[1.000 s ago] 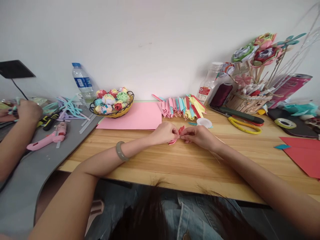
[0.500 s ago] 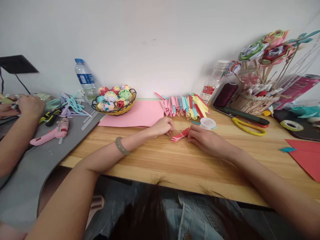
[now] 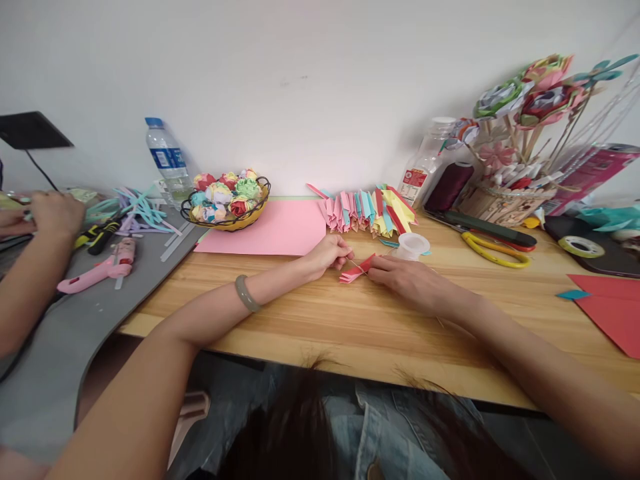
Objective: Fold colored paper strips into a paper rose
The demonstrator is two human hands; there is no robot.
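From where I stand, the one camera sits on the person's head, facing forward and down over the wooden desk [image 3: 280, 320] from just above its near edge. A pale wall [image 3: 320, 100] backs the view from ten to two o'clock. The left hand [image 3: 327, 259] and right hand [image 3: 413, 280] lie near the dial's centre. Hair [image 3: 273, 433] and denim [image 3: 395, 433] intrude closest, around six. The wide view reaches a grey desk [image 3: 45, 393] at eight.
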